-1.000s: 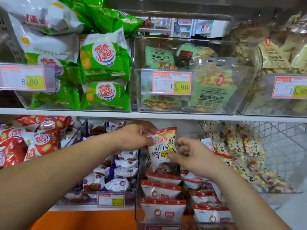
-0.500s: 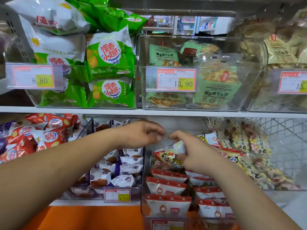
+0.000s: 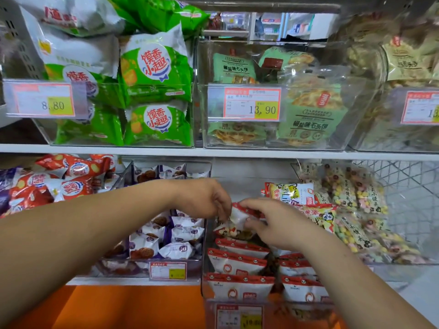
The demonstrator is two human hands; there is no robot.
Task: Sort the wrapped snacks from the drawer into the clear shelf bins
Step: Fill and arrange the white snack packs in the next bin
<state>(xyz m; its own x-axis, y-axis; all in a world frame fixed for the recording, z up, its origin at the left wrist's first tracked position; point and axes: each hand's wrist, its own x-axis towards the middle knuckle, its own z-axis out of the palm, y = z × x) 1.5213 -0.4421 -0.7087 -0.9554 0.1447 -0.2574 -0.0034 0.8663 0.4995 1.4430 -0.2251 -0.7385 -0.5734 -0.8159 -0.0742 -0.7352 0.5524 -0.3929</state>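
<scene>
Red-topped packet, pinched by left hand and right hand, could topple the stacked row below if dropped crooked.

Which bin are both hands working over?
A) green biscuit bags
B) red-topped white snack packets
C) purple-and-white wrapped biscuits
B: the left hand and right hand pinch one red-topped white snack packet above the rows of like packets in that clear plastic bin.

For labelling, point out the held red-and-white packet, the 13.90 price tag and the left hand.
red-and-white packet (image 3: 238, 216), head view, its white face
13.90 price tag (image 3: 251, 104), head view, its middle
left hand (image 3: 204, 198), head view, its back
</scene>
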